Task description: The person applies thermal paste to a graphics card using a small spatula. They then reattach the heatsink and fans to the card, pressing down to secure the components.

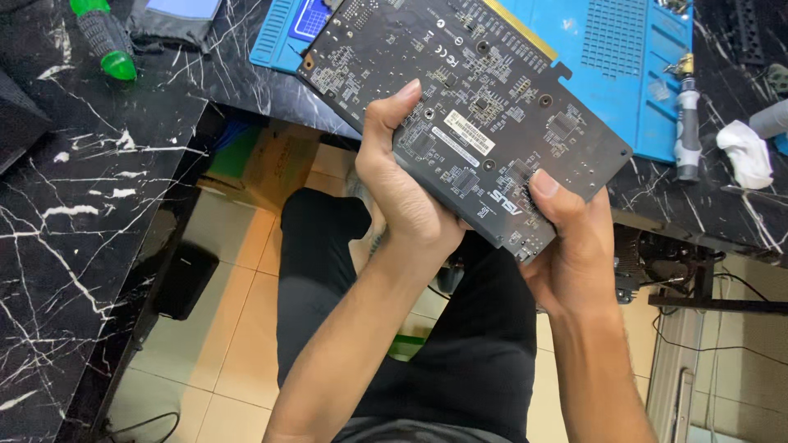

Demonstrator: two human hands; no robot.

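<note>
Above the person's lap, just off the desk (98,213) edge, a graphics card (484,107) is held tilted, its bare circuit side facing up. Left hand (406,193) is closed around the card's near edge, thumb pressed flat on the board. Right hand (574,246) grips the card's lower corner, thumb on top, fingers hidden beneath. Beyond the card, a blue mat (624,66) lies on the desk, partly covered by the card's far end. Right of the card, a grey screwdriver (687,123) rests across the mat's edge, with a white cloth (745,152) just beside it. Well left of the card, a green-handled tool (103,37) lies on the desk.
</note>
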